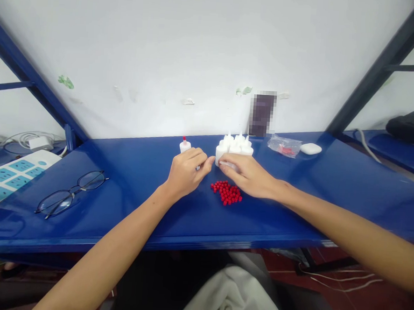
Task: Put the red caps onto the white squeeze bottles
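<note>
My left hand is curled closed above the table, its thumb pointing right. A small pale bit shows by its fingers, but what it holds is hidden. Just behind it stands a white bottle with a red cap on its tip. My right hand reaches in from the right, thumb and fingers closed round a white squeeze bottle, mostly covered by the hand. Right behind is a cluster of several upright white squeeze bottles with bare pointed nozzles. A pile of small red caps lies in front, below both hands.
On the blue table lie eyeglasses and a power strip at left. A clear plastic bag with red bits and a white rounded case lie at right. A dark blurred rectangle leans on the wall.
</note>
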Demonstrator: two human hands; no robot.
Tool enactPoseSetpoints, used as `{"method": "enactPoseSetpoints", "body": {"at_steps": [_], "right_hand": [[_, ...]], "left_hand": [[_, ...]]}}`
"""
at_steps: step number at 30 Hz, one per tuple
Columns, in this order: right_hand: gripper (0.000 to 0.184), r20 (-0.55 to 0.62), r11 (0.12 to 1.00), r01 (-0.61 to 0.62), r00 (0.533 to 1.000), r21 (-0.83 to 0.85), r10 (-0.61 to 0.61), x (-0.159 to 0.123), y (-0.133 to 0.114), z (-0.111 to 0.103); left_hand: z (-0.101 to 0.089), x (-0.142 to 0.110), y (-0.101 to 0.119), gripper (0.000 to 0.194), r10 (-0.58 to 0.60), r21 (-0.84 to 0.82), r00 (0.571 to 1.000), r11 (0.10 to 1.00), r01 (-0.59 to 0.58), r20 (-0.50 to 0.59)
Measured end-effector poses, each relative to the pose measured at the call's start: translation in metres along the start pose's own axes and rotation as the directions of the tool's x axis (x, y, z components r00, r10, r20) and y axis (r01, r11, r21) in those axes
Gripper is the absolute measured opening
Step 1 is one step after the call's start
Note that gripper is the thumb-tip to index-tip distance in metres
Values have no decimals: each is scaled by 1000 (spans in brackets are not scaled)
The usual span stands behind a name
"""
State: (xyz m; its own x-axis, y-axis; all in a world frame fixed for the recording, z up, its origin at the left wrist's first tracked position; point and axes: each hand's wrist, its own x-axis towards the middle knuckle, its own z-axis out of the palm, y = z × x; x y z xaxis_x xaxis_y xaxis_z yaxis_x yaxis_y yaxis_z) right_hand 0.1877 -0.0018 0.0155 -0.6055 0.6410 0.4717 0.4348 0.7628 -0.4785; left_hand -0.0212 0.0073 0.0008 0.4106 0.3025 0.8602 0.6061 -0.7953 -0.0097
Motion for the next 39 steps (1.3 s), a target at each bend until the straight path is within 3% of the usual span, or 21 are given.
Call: {"method": "enactPoseSetpoints", "body": {"at_steps": [6,10,14,25,35,39], "right_hand": [[28,139,987,5,990,164,-28,-3,-3,3],[44,176,903,-16,982,429,-66,-5,-3,5],[47,219,855,-47,973,517,-79,-4,-5,4],[32,302,943,-71,953,326,-32,-2,-12,3],[28,207,975,-109,976,195,68,-5,-12,6],[27,176,980,-63,984,189,29,-6,-9,8]], "left_hand": [[-1,3,14,38,191,0,980,981,-192,-58],[1,5,17,39,314,75,945,948,-308,-92],[3,7,18,43,399,96,909,916,-389,-119],[-1,7,21,40,453,96,890,890,-446,-61],[1,7,23,46,435,109,900,894,-434,16],[0,7,21,45,425,84,903,899,-429,55]]}}
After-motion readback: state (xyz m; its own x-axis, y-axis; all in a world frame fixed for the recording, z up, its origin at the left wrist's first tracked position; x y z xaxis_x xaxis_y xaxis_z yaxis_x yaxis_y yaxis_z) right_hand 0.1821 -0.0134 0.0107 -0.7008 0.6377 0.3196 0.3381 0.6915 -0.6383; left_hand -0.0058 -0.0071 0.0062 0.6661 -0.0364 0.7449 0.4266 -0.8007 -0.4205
